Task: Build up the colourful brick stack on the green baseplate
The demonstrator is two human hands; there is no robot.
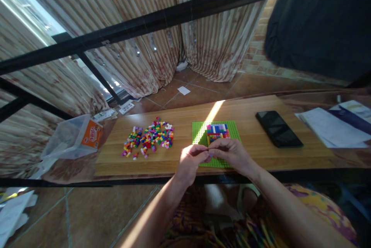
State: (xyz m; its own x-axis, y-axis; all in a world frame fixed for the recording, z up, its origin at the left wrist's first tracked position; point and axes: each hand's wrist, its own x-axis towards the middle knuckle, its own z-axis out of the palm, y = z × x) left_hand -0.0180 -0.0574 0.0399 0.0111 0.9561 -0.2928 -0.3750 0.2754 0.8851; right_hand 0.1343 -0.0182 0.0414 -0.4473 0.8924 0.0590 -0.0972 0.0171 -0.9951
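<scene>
On the wooden board lies a green studded baseplate [234, 129]. A compact patch of colourful toy bricks [218, 129] covers its middle, with white, blue, red and yellow rows showing. My left hand [189, 160] and my right hand [232, 153] meet over the near part of the plate. Both have thumb and fingers pinched together, their fingertips almost touching. A bit of pink-purple shows just below the fingertips; whether it is held or sits on the plate, I cannot tell. My hands hide the near side of the brick patch.
Loose bricks [156, 134] in many colours are spread to the left on the wooden board [179, 114]. A black phone [277, 129] lies to the right, with papers [333, 126] beyond it. A clear plastic box [69, 136] with an orange label stands at far left.
</scene>
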